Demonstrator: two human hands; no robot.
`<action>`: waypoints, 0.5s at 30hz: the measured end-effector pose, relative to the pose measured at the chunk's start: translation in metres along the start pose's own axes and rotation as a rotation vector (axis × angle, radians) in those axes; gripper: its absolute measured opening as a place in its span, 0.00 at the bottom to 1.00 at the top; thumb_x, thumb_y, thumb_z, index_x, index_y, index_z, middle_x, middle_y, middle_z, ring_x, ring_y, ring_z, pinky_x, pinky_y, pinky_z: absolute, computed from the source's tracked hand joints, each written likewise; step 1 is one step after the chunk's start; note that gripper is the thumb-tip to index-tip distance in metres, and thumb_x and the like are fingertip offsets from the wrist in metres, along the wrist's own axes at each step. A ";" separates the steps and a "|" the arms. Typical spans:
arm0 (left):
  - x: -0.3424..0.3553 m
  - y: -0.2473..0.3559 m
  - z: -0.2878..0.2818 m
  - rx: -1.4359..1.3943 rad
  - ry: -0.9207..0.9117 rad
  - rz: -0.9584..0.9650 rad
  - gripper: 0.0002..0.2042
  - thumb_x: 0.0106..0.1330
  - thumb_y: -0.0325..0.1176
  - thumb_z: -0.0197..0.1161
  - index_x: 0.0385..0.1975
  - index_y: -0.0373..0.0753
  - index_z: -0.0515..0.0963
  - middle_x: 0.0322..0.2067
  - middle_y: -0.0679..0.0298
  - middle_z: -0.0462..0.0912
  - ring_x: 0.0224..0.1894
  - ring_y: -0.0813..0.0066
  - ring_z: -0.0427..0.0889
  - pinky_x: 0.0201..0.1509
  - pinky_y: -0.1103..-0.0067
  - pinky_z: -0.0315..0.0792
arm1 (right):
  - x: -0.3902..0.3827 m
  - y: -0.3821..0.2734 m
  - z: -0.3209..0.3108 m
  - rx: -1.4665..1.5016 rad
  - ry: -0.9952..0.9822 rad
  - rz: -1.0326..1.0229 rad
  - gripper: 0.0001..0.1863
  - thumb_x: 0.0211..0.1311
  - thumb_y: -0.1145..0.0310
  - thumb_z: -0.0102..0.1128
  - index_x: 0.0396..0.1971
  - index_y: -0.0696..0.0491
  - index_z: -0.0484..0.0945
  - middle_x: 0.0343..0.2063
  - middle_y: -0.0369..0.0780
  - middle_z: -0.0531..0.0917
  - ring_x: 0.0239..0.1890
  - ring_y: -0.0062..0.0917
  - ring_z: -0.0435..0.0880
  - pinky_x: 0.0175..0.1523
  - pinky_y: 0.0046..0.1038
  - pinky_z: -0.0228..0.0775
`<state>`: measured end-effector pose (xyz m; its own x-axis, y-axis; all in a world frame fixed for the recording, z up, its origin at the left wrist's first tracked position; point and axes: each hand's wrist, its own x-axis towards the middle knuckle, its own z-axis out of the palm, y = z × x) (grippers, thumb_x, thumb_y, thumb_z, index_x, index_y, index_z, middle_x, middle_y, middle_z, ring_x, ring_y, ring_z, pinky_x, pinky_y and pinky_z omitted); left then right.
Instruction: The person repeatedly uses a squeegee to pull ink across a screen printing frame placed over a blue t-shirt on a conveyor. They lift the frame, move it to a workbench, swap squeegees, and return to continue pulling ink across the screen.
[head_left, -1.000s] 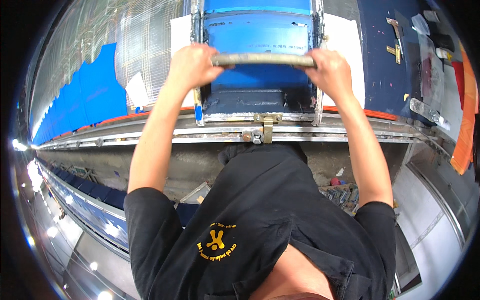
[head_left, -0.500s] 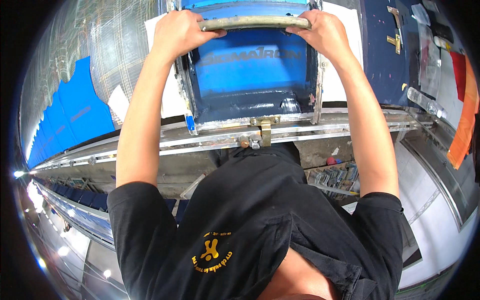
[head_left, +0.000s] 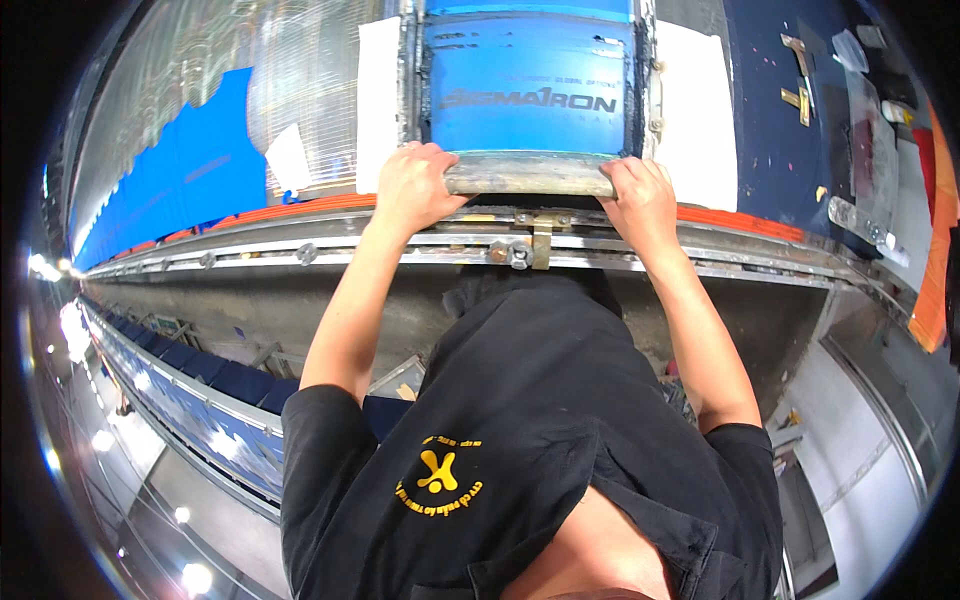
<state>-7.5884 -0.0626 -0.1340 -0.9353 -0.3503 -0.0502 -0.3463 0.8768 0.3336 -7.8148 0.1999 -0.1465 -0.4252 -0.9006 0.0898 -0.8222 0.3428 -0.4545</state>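
Note:
A wooden-handled squeegee (head_left: 530,174) lies across the near end of a framed printing screen (head_left: 646,90). My left hand (head_left: 415,187) grips its left end, and my right hand (head_left: 642,197) grips its right end, fingers closed round the bar. Beyond the squeegee, the blue mesh (head_left: 530,70) of the screen shows dark lettering. Dark ink marks the frame's inner edges. The squeegee's blade is hidden beneath the handle and my hands.
A metal rail (head_left: 400,257) with a brass bracket (head_left: 541,240) runs along the table's near edge. White sheets (head_left: 697,110) flank the screen. Blue fabric pieces (head_left: 205,150) lie at left. At right are small metal brackets (head_left: 797,100) and a clear plastic bottle (head_left: 862,220).
Both hands have drawn the squeegee toward my body, from the screen's far part to its near end. More of the blue mesh and its lettering now shows beyond it.

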 end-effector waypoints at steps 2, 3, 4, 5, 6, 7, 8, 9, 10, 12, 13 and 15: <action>-0.012 0.002 0.004 -0.005 -0.005 -0.011 0.23 0.44 0.37 0.80 0.42 0.36 0.87 0.38 0.60 0.86 0.43 0.56 0.84 0.51 0.64 0.78 | -0.010 -0.003 0.001 -0.002 0.015 -0.017 0.24 0.40 0.76 0.77 0.44 0.54 0.84 0.43 0.38 0.85 0.50 0.35 0.83 0.59 0.40 0.71; -0.021 0.005 0.006 -0.019 0.004 -0.022 0.25 0.44 0.35 0.79 0.45 0.36 0.86 0.40 0.59 0.86 0.45 0.56 0.84 0.52 0.64 0.77 | -0.017 -0.004 0.001 -0.012 0.023 -0.039 0.26 0.41 0.76 0.76 0.46 0.54 0.84 0.45 0.39 0.85 0.51 0.35 0.82 0.60 0.40 0.71; -0.031 0.009 0.010 -0.042 0.025 -0.023 0.26 0.43 0.34 0.78 0.47 0.35 0.85 0.43 0.58 0.86 0.47 0.56 0.83 0.54 0.64 0.77 | -0.025 -0.006 0.002 -0.026 0.045 -0.051 0.27 0.41 0.77 0.76 0.48 0.54 0.83 0.48 0.39 0.85 0.53 0.35 0.82 0.61 0.41 0.70; -0.041 0.014 0.011 -0.040 -0.044 -0.054 0.30 0.43 0.32 0.78 0.53 0.35 0.83 0.48 0.58 0.85 0.51 0.55 0.82 0.58 0.63 0.75 | -0.035 -0.009 0.000 -0.033 0.003 -0.047 0.29 0.41 0.77 0.75 0.50 0.55 0.83 0.51 0.40 0.84 0.55 0.35 0.82 0.63 0.42 0.69; -0.052 0.020 0.012 -0.047 -0.019 -0.036 0.30 0.43 0.32 0.78 0.53 0.36 0.83 0.48 0.58 0.85 0.51 0.55 0.82 0.59 0.63 0.75 | -0.044 -0.013 -0.001 -0.035 -0.016 -0.063 0.29 0.41 0.77 0.75 0.50 0.55 0.83 0.50 0.40 0.85 0.55 0.35 0.82 0.63 0.41 0.69; -0.064 0.027 0.011 -0.050 -0.016 -0.032 0.31 0.43 0.32 0.77 0.53 0.36 0.83 0.49 0.58 0.85 0.51 0.55 0.82 0.60 0.63 0.75 | -0.054 -0.018 -0.003 -0.031 -0.031 -0.066 0.28 0.40 0.77 0.75 0.49 0.55 0.83 0.50 0.41 0.85 0.55 0.35 0.82 0.63 0.41 0.69; -0.072 0.033 0.007 -0.055 -0.052 -0.043 0.31 0.43 0.32 0.77 0.53 0.36 0.83 0.49 0.58 0.85 0.51 0.55 0.82 0.60 0.64 0.74 | -0.061 -0.022 -0.007 -0.027 -0.053 -0.073 0.28 0.40 0.77 0.75 0.49 0.55 0.83 0.50 0.41 0.85 0.54 0.35 0.82 0.62 0.41 0.69; -0.077 0.037 0.003 -0.068 -0.067 -0.059 0.31 0.43 0.33 0.77 0.54 0.36 0.84 0.51 0.57 0.86 0.53 0.55 0.82 0.62 0.64 0.73 | -0.066 -0.026 -0.011 -0.012 -0.052 -0.072 0.27 0.40 0.78 0.73 0.47 0.55 0.83 0.48 0.40 0.85 0.53 0.36 0.83 0.62 0.41 0.70; -0.077 0.038 -0.003 -0.049 -0.062 -0.039 0.30 0.43 0.33 0.77 0.52 0.36 0.84 0.50 0.57 0.86 0.52 0.55 0.83 0.61 0.64 0.73 | -0.067 -0.028 -0.017 0.024 -0.039 -0.059 0.26 0.40 0.78 0.73 0.46 0.55 0.83 0.47 0.40 0.85 0.52 0.36 0.83 0.61 0.41 0.70; -0.066 0.033 -0.018 -0.025 -0.094 -0.011 0.28 0.43 0.35 0.77 0.50 0.36 0.85 0.47 0.57 0.88 0.50 0.56 0.83 0.60 0.64 0.74 | -0.058 -0.028 -0.027 0.091 -0.002 -0.049 0.25 0.40 0.79 0.73 0.45 0.54 0.84 0.44 0.40 0.85 0.51 0.36 0.83 0.60 0.41 0.71; -0.053 0.026 -0.023 -0.034 -0.147 -0.008 0.24 0.46 0.41 0.78 0.44 0.36 0.87 0.41 0.57 0.90 0.47 0.57 0.86 0.55 0.65 0.77 | -0.047 -0.023 -0.033 0.105 -0.019 -0.047 0.21 0.43 0.76 0.75 0.42 0.53 0.84 0.40 0.39 0.85 0.47 0.37 0.84 0.57 0.40 0.72; -0.023 0.015 -0.030 -0.022 -0.163 0.023 0.19 0.51 0.46 0.77 0.32 0.36 0.88 0.30 0.55 0.88 0.39 0.54 0.87 0.48 0.63 0.79 | -0.016 -0.011 -0.039 0.076 -0.054 -0.043 0.18 0.46 0.73 0.77 0.40 0.53 0.83 0.37 0.40 0.85 0.45 0.37 0.84 0.54 0.39 0.72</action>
<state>-7.5698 -0.0513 -0.0992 -0.9430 -0.2705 -0.1940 -0.3247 0.8758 0.3571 -7.8133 0.2203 -0.1085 -0.3670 -0.9280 0.0638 -0.8075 0.2838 -0.5171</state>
